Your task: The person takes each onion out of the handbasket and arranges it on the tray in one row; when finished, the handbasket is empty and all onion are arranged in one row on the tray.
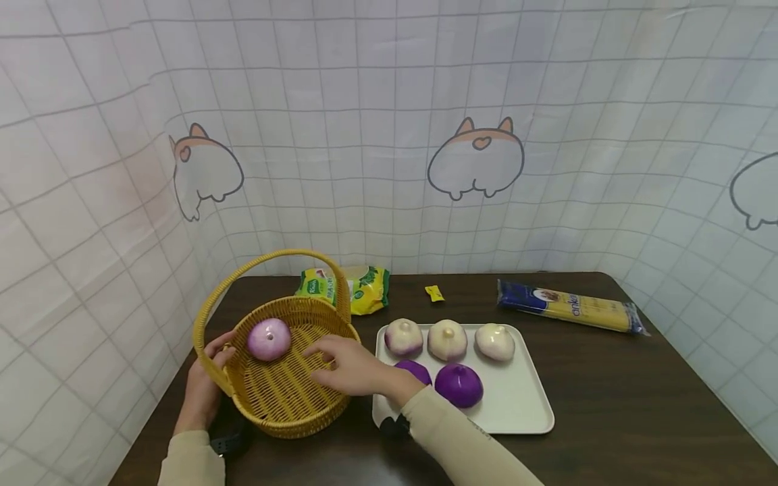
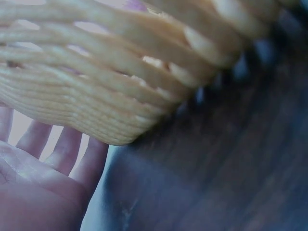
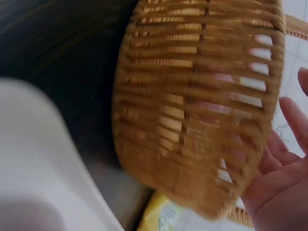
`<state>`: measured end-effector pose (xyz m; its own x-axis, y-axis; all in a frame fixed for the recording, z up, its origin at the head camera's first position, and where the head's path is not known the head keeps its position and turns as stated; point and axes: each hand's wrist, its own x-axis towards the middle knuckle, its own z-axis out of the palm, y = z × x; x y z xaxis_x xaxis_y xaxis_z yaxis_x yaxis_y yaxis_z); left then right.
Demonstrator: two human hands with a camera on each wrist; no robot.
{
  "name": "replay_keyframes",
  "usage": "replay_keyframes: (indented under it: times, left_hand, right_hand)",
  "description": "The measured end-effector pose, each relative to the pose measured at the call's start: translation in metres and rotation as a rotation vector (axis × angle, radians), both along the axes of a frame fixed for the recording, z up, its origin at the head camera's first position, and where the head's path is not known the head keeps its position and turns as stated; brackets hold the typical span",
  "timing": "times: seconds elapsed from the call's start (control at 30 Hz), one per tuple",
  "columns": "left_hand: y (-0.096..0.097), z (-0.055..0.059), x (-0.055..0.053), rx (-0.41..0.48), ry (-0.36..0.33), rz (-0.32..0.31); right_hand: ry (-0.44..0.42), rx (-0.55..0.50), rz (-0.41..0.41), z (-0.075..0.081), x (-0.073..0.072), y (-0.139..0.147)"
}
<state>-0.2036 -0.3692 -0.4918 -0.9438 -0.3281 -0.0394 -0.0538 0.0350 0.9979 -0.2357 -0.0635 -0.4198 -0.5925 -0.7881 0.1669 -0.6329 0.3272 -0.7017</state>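
Note:
A yellow woven basket (image 1: 292, 422) with a tall arched handle stands on the left of the dark table. One pale purple onion (image 1: 269, 339) lies inside it, near the left wall. My left hand (image 1: 203, 381) grips the basket's left rim by the foot of the handle; in the left wrist view its fingers (image 2: 62, 149) pass behind the woven edge. My right hand (image 1: 349, 364) reaches over the right rim, its fingers loosely bent above the basket floor and nothing held. In the right wrist view, the right hand (image 3: 281, 185) shows beyond the basket wall with fingers apart.
Right of the basket, a white tray (image 1: 516, 398) carries three whitish-purple bulbs (image 1: 448, 340) and dark purple ones (image 1: 458, 385), partly behind my right forearm. Behind are a yellow-green bag (image 1: 371, 290), a small yellow packet (image 1: 434, 293) and a long pasta pack (image 1: 571, 307).

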Motion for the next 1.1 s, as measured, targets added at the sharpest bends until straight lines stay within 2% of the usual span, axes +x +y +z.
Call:
replay_keyframes:
  times: [0.13,0.37,0.53,0.67,0.87,1.0,1.1]
  left_hand:
    - [-0.002,-0.001,0.001,0.000,0.008,0.009]
    - [-0.002,-0.001,-0.002,0.013,-0.009,0.029]
    - [-0.002,0.003,-0.002,0.007,-0.024,0.027]
    - [-0.002,0.005,-0.002,0.006,-0.036,0.015]
    - [-0.002,0.006,-0.002,-0.012,-0.048,0.014]
    - [-0.002,0.005,-0.003,-0.018,-0.045,0.020]
    - [-0.001,0.004,-0.003,-0.013,-0.032,0.028]
  right_hand:
    - [-0.027,0.025,-0.015,-0.005,0.001,-0.016]
    - [0.023,0.086,-0.035,-0.009,0.001,-0.029]
    - [0.042,0.109,-0.028,0.001,-0.004,-0.033]
    - [0.045,0.177,0.008,0.010,-0.011,-0.035]
    - [-0.014,0.214,0.075,0.027,-0.025,-0.039]
    - [-0.060,0.222,0.045,0.034,-0.035,-0.041]
    - [-0.080,0.240,0.010,0.034,-0.043,-0.043]
